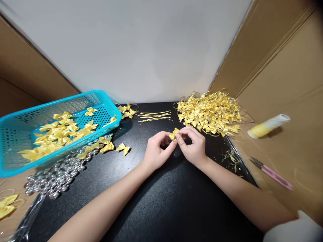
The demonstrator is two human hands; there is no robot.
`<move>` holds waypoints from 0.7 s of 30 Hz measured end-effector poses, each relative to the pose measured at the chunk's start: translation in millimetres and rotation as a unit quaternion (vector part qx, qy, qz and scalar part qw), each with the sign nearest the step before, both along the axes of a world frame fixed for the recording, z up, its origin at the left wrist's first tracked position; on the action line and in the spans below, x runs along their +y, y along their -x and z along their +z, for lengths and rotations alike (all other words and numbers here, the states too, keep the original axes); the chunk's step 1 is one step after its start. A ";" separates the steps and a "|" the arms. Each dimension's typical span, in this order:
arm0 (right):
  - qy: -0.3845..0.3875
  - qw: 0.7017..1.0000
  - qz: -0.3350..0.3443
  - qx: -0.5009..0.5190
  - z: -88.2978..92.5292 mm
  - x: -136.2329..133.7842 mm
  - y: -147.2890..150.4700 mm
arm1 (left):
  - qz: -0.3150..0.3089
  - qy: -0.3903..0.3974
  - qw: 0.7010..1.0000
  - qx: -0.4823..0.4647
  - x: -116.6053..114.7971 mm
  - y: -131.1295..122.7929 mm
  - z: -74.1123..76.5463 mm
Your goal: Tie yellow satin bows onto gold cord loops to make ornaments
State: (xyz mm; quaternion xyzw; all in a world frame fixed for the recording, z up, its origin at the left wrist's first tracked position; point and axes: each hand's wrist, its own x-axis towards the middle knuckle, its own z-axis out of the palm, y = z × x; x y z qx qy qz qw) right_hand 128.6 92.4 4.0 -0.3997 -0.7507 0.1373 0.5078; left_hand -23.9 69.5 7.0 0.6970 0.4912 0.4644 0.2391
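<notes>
A small yellow ribbon bow [174, 134] with a thin gold cord is pinched between my two hands above the black tabletop [161, 201]. My left hand [158, 149] grips it from the left, thumb and fingertips closed. From the other side my right hand [193, 145] closes its thumb and fingers on the bow's cord end. Just behind the hands lie several cut lengths of gold cord [155, 116]. A large pile of finished-looking yellow bows with cord loops [209, 112] sits behind my right hand. One loose bow [123, 148] rests left of my left hand.
A blue perforated basket [107, 101] of yellow bows stands at the left. Silver bells or beads [57, 176] spread along its front. To the right lie pink-handled thread snips [275, 175], a yellow-white thread spool [268, 126] and cord scraps [233, 158]. Cardboard [285, 67] walls the right side.
</notes>
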 end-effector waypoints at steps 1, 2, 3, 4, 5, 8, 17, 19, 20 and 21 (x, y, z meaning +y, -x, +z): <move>0.002 1.000 0.004 0.003 -0.9 -1.2 1.2 | 0.001 -0.002 1.000 0.002 0.6 0.7 -0.6; 0.007 1.000 0.008 0.006 -1.6 -1.9 2.3 | 0.005 -0.004 1.000 0.005 1.2 1.6 -1.6; 0.014 1.000 0.009 0.009 -2.0 -2.2 3.2 | 0.012 -0.008 1.000 0.007 2.0 2.7 -2.9; 0.025 1.000 0.008 0.007 -2.0 -2.1 3.8 | 0.020 -0.013 1.000 0.013 2.8 3.8 -4.5; 0.037 0.999 0.006 -0.001 -1.8 -1.5 4.1 | 0.030 -0.020 0.999 0.022 3.5 5.0 -6.0; 0.061 0.996 0.010 -0.069 1.1 1.8 2.7 | 0.056 -0.046 0.994 0.077 5.2 8.3 -9.5; 0.018 0.964 0.036 -0.263 9.6 10.4 -4.4 | 0.042 -0.125 0.971 0.198 5.6 11.6 -10.4; 0.021 0.968 0.042 -0.245 9.1 12.0 -5.2 | 0.042 -0.114 0.975 0.185 5.9 11.4 -9.8; 0.027 0.972 0.047 -0.230 9.3 13.0 -5.9 | 0.042 -0.102 0.979 0.172 6.0 11.2 -9.1; 0.036 0.975 0.054 -0.214 9.9 14.2 -6.9 | 0.041 -0.090 0.983 0.155 6.1 11.0 -8.2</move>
